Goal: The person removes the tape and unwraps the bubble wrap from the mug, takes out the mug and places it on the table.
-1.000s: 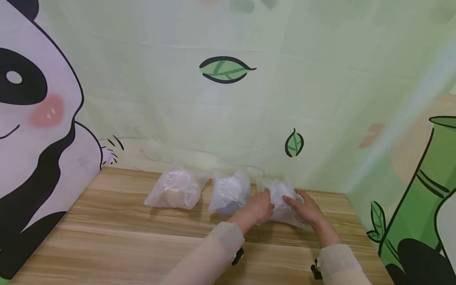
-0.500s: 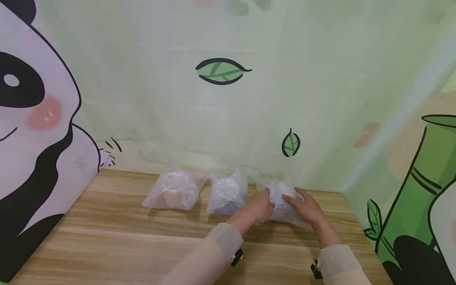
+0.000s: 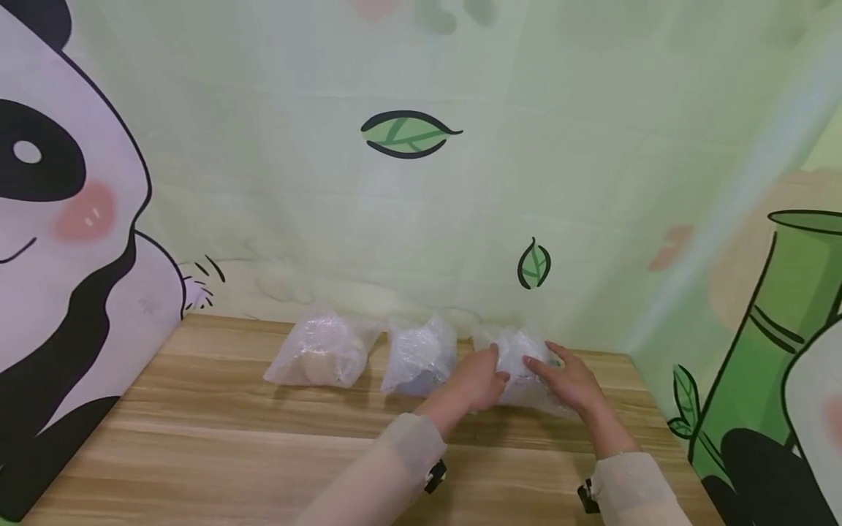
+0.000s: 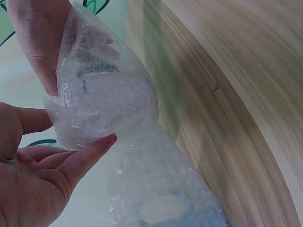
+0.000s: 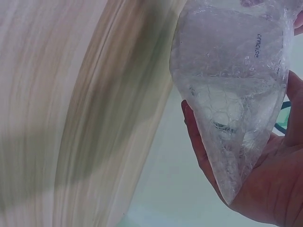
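Both hands hold the rightmost of three bubble-wrapped packages, a pale thing with small dark lettering under clear wrap (image 3: 520, 365). My left hand (image 3: 479, 376) grips its left side; in the left wrist view the thumb and fingers of the left hand (image 4: 38, 165) lie on either side of the wrapped end. On the opposite side is my right hand (image 3: 567, 376), thumb in front and fingers behind. The right wrist view has the right hand (image 5: 274, 184) around the wrap's pointed flap, its fingers partly hidden behind the package (image 5: 232, 47).
To the left stand a second bubble-wrapped package (image 3: 421, 358) with a bluish base and a third (image 3: 322, 351) with a cream-coloured thing inside. All sit near the back edge of a wood-grain table (image 3: 230, 453). Behind rises a green cloth backdrop (image 3: 296, 183) with cartoon pandas.
The head view has shifted slightly. Both hands stay on the right package, with the right hand's fingers moving only a little; the other packages stay put.
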